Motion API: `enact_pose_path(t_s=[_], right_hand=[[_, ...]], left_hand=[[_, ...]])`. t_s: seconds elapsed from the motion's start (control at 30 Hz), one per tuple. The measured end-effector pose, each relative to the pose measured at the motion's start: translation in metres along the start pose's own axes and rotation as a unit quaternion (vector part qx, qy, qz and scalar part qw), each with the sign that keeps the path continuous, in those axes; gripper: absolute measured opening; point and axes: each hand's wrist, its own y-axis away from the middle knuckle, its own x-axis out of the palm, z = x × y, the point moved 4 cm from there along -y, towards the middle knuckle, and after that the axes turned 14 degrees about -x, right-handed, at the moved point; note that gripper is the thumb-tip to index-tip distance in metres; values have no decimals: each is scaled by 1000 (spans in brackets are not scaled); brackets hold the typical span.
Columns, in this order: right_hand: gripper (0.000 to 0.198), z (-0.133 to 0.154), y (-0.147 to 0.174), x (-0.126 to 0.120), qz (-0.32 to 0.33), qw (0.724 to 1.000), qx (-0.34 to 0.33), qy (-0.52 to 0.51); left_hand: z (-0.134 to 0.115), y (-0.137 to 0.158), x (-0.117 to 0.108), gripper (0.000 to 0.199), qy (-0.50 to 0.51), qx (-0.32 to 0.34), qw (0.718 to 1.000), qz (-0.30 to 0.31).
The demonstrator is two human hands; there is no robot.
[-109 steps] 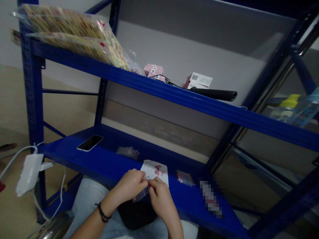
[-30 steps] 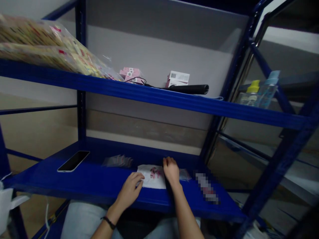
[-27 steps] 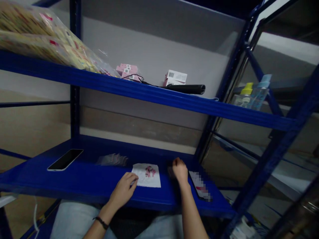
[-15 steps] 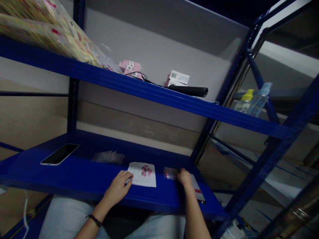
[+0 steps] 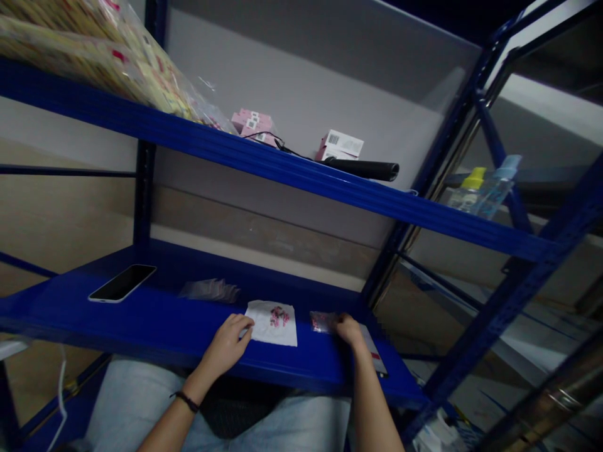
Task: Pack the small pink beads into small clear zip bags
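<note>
A small white sheet (image 5: 264,333) lies on the blue shelf, with a little heap of pink and dark beads (image 5: 279,316) on it. My left hand (image 5: 230,339) rests at the sheet's left edge, its fingers loosely curved and the thumb apart, holding nothing I can see. To the right lies a clear plastic bag (image 5: 323,322) with similar pink pieces inside. Fingers of my right hand (image 5: 347,328) are closed at the bag's right end; the fingertips are partly hidden. Under and beside that wrist is a flat pale item with a red band (image 5: 375,355).
Several clear bags (image 5: 211,290) lie left of the sheet, and a phone (image 5: 123,283) farther left. Above runs a blue shelf beam (image 5: 282,166), carrying pink boxes (image 5: 254,125), a black tube (image 5: 365,169) and a big bag of yellow packets (image 5: 117,69). Bottles (image 5: 494,186) stand at right.
The view has shifted slightly, so everything sits a little differently in the picture. Both hands keep nearly the same places beside the sheet and at the bag.
</note>
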Motion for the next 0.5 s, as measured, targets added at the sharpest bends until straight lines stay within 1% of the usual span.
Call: enact_pose_path(t_s=[0.07, 0.17, 0.33, 0.5], right_hand=[[26, 2, 1, 3, -9, 1000, 4, 1], [25, 2, 3, 2, -27, 1000, 15, 3], [30, 1, 9, -8, -46, 999, 19, 6], [28, 2, 14, -24, -64, 998, 5, -13]], left_hand=[[0, 0, 0, 21, 1, 1, 1000, -3], [0, 0, -1, 21, 0, 2, 1000, -3], [-2, 1, -1, 22, -7, 0, 1000, -6], [2, -1, -3, 22, 4, -9, 1000, -24]])
